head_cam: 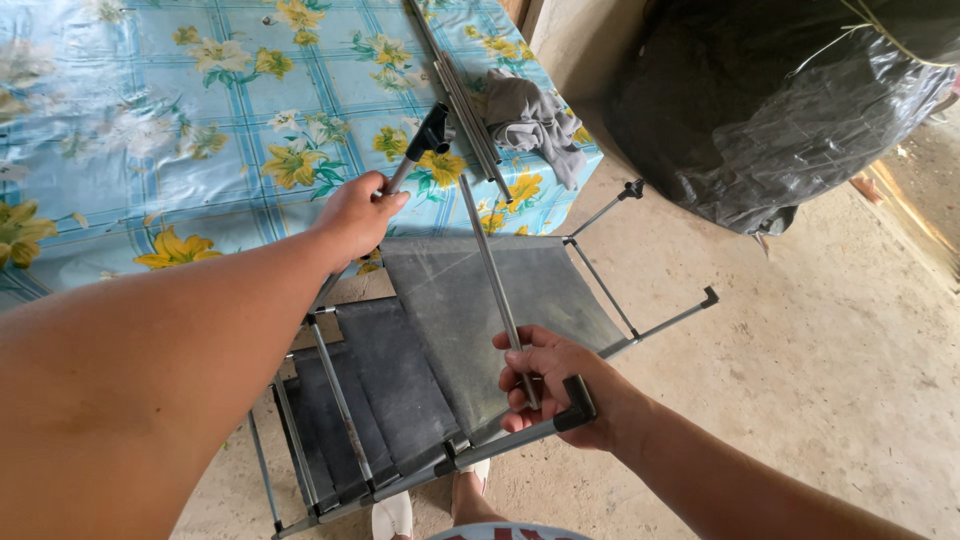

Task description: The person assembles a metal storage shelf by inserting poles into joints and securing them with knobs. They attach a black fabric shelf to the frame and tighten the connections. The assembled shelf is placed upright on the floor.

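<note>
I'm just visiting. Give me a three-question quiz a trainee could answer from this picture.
1. True or false: the left hand grips a metal tube of the rack.
2. What lies on the flowered tablecloth near its corner: A) grey cloth B) a hammer C) a cup?
3. What does the right hand hold?

Key: 1 true. 2 A. 3 a thin metal rod, by the rack's black corner joint.

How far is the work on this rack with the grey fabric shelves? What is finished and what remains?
Done: several grey fabric shelves already hang on the rack. In hand: the left hand grips a tube with a black joint; the right hand holds a loose rod at a frame corner. Left: spare rods lie on the flowered table, and two side arms have open ends.
</note>
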